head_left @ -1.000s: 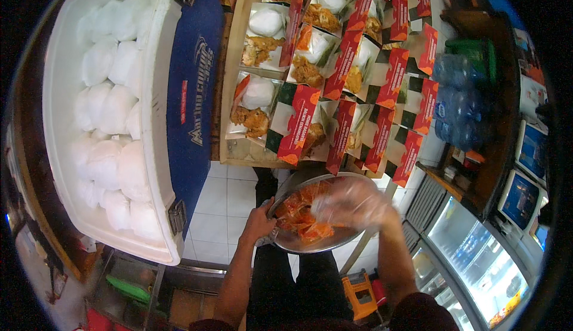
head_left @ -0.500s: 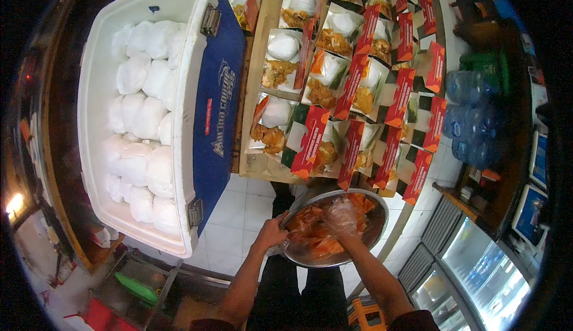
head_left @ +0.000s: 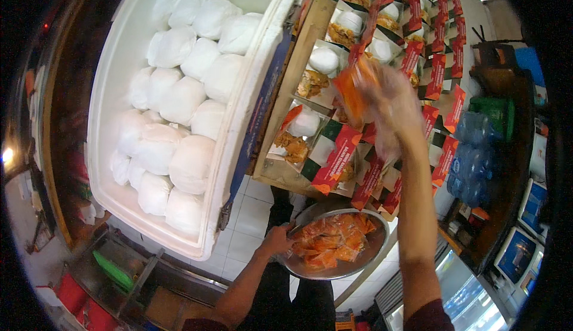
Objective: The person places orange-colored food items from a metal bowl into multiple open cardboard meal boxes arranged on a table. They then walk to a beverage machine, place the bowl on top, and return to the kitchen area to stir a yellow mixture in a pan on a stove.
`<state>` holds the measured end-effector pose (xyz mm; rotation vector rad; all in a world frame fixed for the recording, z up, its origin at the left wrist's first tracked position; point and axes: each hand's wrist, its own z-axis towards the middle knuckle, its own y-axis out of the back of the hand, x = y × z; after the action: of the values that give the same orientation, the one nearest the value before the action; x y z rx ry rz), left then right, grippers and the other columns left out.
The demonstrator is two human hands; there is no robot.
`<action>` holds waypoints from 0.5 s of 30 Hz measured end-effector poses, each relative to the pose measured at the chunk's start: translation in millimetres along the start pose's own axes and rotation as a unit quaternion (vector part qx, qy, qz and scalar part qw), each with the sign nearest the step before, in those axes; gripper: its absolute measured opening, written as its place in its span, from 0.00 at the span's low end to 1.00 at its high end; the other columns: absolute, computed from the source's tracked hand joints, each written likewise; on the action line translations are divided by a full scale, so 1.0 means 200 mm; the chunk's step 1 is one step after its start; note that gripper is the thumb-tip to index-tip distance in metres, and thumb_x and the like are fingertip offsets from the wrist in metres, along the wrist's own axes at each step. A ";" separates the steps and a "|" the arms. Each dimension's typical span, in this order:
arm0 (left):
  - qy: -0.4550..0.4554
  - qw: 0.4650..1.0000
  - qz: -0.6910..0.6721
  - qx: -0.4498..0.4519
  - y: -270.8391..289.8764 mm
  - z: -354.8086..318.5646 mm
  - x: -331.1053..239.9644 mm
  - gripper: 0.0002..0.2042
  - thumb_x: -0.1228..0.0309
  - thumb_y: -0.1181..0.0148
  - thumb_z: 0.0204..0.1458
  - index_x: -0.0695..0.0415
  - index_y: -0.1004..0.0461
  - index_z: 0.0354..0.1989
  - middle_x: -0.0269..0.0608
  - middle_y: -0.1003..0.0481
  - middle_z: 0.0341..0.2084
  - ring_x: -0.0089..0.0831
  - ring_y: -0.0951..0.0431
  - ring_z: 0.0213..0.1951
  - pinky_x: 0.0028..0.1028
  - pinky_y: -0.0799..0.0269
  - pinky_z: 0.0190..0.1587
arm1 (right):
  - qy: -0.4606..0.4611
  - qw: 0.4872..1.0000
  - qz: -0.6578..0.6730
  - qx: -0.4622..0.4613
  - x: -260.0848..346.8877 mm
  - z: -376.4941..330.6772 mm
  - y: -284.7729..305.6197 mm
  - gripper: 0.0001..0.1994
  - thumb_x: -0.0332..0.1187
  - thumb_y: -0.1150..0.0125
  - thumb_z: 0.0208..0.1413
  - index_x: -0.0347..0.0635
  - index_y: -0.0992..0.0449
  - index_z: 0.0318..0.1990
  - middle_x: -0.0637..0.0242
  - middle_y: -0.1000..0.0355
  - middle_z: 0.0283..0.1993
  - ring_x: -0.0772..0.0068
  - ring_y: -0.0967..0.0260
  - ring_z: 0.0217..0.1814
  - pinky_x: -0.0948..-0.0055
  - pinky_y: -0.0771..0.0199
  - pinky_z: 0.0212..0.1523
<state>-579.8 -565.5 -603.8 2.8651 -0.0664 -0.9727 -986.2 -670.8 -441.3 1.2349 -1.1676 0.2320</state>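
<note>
1. The fingers of the right hand [head_left: 388,95], in a clear glove, are clamped on an orange sachet [head_left: 352,95]; half a second ago that hand was down in the metal bowl [head_left: 364,259], and now it is raised to the upper centre of the frame, over the open meal boxes [head_left: 325,152].
2. The sachet is blurred; its long axis seems to run roughly top to bottom of the frame, tilted a little.
3. The right forearm stretches straight up from the lower right edge.
4. The left hand [head_left: 276,241] has its fingers closed on the bowl's left rim, at lower centre, as before.
5. More orange sachets fill the bowl.
6. A white cooler [head_left: 116,80] of wrapped white bundles [head_left: 191,164] fills the left.
</note>
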 end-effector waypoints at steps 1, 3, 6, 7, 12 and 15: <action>-0.012 1.000 0.024 -0.006 -0.01 0.00 0.02 0.32 0.62 0.37 0.45 0.57 0.34 0.61 0.62 0.23 0.31 0.51 0.20 0.36 0.38 0.24 0.38 | 0.004 0.993 -0.119 0.009 -0.01 0.16 -0.05 0.19 0.43 0.39 0.53 0.40 0.24 0.47 0.51 0.25 0.40 0.56 0.26 0.42 0.63 0.28 0.47; -0.017 1.000 0.015 -0.010 -0.03 0.01 0.05 0.32 0.62 0.38 0.45 0.57 0.36 0.62 0.63 0.24 0.30 0.52 0.21 0.35 0.39 0.24 0.38 | 0.073 0.965 -0.250 0.028 -0.05 0.41 -0.14 0.17 0.40 0.38 0.50 0.39 0.24 0.44 0.51 0.25 0.40 0.54 0.26 0.43 0.62 0.27 0.45; -0.034 0.999 0.001 -0.014 -0.06 0.03 0.09 0.34 0.62 0.39 0.45 0.57 0.38 0.64 0.62 0.24 0.29 0.52 0.21 0.33 0.40 0.24 0.37 | 0.130 0.918 -0.357 0.115 -0.18 0.65 -0.30 0.13 0.35 0.40 0.47 0.38 0.22 0.38 0.51 0.24 0.38 0.54 0.25 0.40 0.62 0.25 0.41; -0.039 0.999 -0.006 -0.012 -0.07 0.04 0.10 0.35 0.62 0.39 0.45 0.57 0.40 0.64 0.62 0.24 0.28 0.52 0.21 0.33 0.40 0.24 0.37 | 0.144 0.897 -0.390 0.149 -0.23 0.72 -0.34 0.11 0.34 0.40 0.46 0.38 0.21 0.35 0.51 0.24 0.38 0.55 0.24 0.39 0.62 0.24 0.39; -0.002 1.000 0.001 0.013 -0.07 0.04 0.12 0.36 0.61 0.39 0.46 0.58 0.41 0.65 0.61 0.24 0.29 0.51 0.21 0.33 0.42 0.25 0.38 | 0.217 0.783 -0.528 0.248 -0.49 0.92 -0.37 0.08 0.32 0.38 0.43 0.42 0.22 0.32 0.56 0.26 0.36 0.54 0.27 0.40 0.64 0.27 0.42; -0.029 0.999 0.008 -0.036 -0.08 0.04 0.12 0.35 0.63 0.38 0.45 0.57 0.40 0.65 0.61 0.24 0.31 0.52 0.21 0.36 0.41 0.25 0.41 | 0.158 0.808 -0.506 0.256 -0.59 0.97 -0.31 0.10 0.31 0.35 0.40 0.41 0.23 0.33 0.57 0.26 0.36 0.54 0.28 0.40 0.64 0.27 0.42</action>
<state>-565.7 -552.4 -626.5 2.7668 -0.0574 -1.0344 -1104.9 -803.5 -595.5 2.0406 -0.0256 -0.0730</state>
